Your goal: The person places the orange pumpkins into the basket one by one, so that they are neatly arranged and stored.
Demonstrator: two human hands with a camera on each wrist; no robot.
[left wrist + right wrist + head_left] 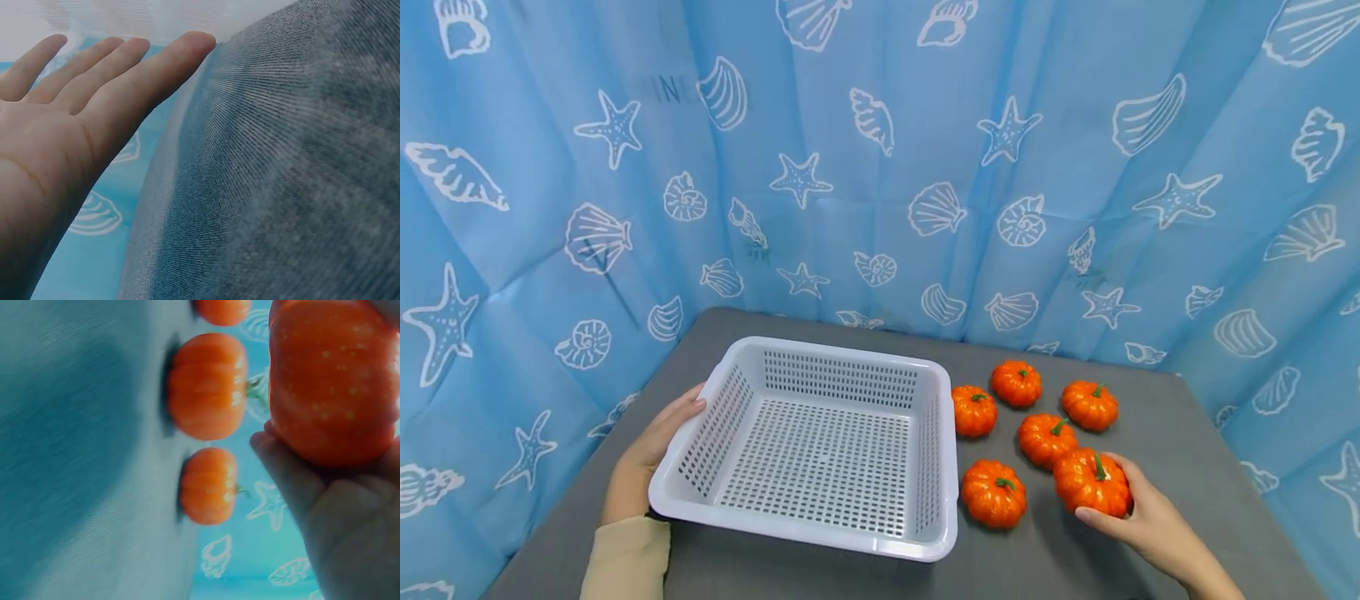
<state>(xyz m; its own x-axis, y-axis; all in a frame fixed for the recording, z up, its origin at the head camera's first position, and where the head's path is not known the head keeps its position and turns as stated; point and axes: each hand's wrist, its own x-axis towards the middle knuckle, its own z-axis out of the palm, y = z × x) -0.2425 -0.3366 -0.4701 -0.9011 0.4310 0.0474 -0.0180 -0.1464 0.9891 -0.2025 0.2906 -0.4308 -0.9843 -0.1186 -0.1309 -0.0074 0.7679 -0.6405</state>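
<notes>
My right hand (1157, 521) grips a small orange pumpkin (1092, 483) with a green stem, thumb on the near side and fingers round the far right. In the right wrist view this pumpkin (334, 381) is held up off the table. My left hand (658, 437) is at the left side of a white plastic basket (805, 527), its fingertips at the rim. The left wrist view shows the fingers (119, 81) straight, reaching up to the pale basket wall. The basket has a slotted floor and walls, with nothing inside.
Several more pumpkins rest on the grey table (1180, 450) right of the basket: one pumpkin (994, 493) at the front, another pumpkin (974, 411) close by the basket's right wall. A blue curtain (880, 167) with white shells hangs behind the table.
</notes>
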